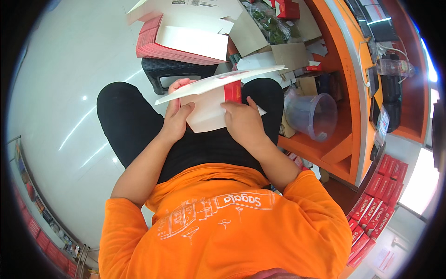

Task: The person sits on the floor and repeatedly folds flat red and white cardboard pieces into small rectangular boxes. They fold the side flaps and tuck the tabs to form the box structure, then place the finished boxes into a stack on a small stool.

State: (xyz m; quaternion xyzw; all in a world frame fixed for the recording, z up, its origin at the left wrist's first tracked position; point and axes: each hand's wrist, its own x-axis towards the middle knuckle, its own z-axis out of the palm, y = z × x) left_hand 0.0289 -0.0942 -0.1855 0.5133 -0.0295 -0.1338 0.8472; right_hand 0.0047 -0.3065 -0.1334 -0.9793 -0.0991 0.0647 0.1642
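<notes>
White card with a red inner panel, the flat box blank (211, 104) lies across your lap between both hands, its long axis running left to right and its upper flap tilted up and away toward the far side. Your left hand (176, 118) grasps the left end of it, thumb laid on the near face and fingers curled behind the far edge, wrist bent inward from a forearm that comes up from the lower left. Your right hand (244, 122) presses down on the right part of the near panel, fingers flat and close together, pinning the card against your thigh rather than wrapped around it. Both hands touch the blank, so neither is nearer; the free flap lies just beyond your fingertips, on the far side. Further off, a stack of red and white blanks (179, 39) rests on a black stool (174, 72), straight ahead of your knees. To your right a clear plastic tub (313, 116) lies tipped on the lower shelf of the orange counter (346, 60), well apart from your right hand.
</notes>
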